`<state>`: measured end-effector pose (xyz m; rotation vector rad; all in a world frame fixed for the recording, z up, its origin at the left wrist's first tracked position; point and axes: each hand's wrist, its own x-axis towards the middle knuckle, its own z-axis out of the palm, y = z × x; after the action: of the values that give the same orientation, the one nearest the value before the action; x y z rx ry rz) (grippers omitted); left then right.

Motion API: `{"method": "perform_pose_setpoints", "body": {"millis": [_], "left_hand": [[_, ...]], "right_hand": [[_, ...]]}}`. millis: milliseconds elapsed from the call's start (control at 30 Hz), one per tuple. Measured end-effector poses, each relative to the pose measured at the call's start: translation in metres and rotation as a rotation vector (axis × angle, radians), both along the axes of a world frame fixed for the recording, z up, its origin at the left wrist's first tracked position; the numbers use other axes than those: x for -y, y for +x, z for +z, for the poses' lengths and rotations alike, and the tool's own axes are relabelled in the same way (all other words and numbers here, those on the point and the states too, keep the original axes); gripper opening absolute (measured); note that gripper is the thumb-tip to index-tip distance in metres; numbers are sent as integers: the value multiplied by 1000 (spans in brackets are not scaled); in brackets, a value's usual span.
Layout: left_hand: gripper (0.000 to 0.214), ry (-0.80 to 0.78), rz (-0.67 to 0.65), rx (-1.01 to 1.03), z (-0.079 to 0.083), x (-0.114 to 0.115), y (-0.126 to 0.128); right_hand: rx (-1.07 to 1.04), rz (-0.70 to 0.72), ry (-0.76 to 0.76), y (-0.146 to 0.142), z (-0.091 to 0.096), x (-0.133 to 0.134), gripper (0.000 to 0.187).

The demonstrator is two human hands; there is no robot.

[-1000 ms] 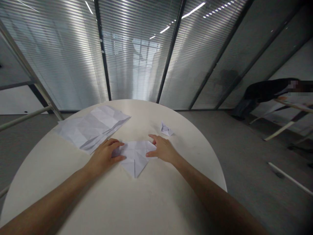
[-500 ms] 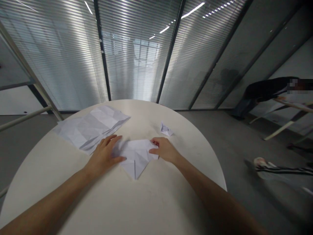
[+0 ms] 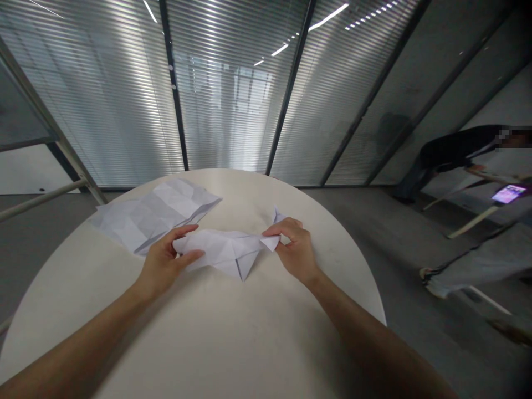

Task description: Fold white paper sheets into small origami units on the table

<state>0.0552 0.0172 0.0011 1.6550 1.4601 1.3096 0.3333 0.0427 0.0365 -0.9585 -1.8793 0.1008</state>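
Observation:
A folded sheet of white paper [image 3: 224, 249] is held between my two hands over the round table, its pointed flap facing me. My left hand [image 3: 164, 260] grips the paper's left end, thumb on top and fingers behind. At the right end, my right hand [image 3: 295, 246] pinches a small corner between thumb and fingers. Just behind the right hand lies a small folded paper piece [image 3: 278, 215], mostly hidden by the fingers. Beyond my left hand, creased white sheets [image 3: 162, 208] lie in a loose stack.
The round white table [image 3: 233, 343] fills the foreground. A glass wall with blinds [image 3: 228, 111] stands behind it. A metal frame [image 3: 75, 155] is at the left. To the right, a person [image 3: 453, 149] bends over another table, and someone else's leg [image 3: 477, 266] and a lit phone [image 3: 507, 194] show.
The paper's ends have come up and spread wider apart. My left hand has moved left and closed on its end; my right hand has shifted right with its corner. The passer-by's leg moved.

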Motion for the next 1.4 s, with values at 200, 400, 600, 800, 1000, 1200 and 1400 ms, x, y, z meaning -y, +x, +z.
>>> {"method": "perform_pose_setpoints", "body": {"millis": [200,400,600,800,1000,1200,1400], "left_hand": [[9,635,-4,-353,4,5,-11],[17,797,-268,-900,4,-5,-26],[21,517,-457,-1003,-2,-6,-25],[23,358,-465,-861,-5,-4,-23],[35,139,-216,-712,-12,-6,-16],[41,214,-118,-852,-21,-11,-13],[43,436,-170,-1040,-15,-8,-3]], "right_hand": [[150,-38,306,5,4,7,19],[705,116,253,14,-12,-3,18],[887,234,-19,13,-16,-5,18],[819,205,-209,9,-13,-3,19],[768,21,-310,-1,-15,-4,24],[851,-99,-260,-8,-29,-5,31],[862,-73,-45,-13,-28,1,39]]}}
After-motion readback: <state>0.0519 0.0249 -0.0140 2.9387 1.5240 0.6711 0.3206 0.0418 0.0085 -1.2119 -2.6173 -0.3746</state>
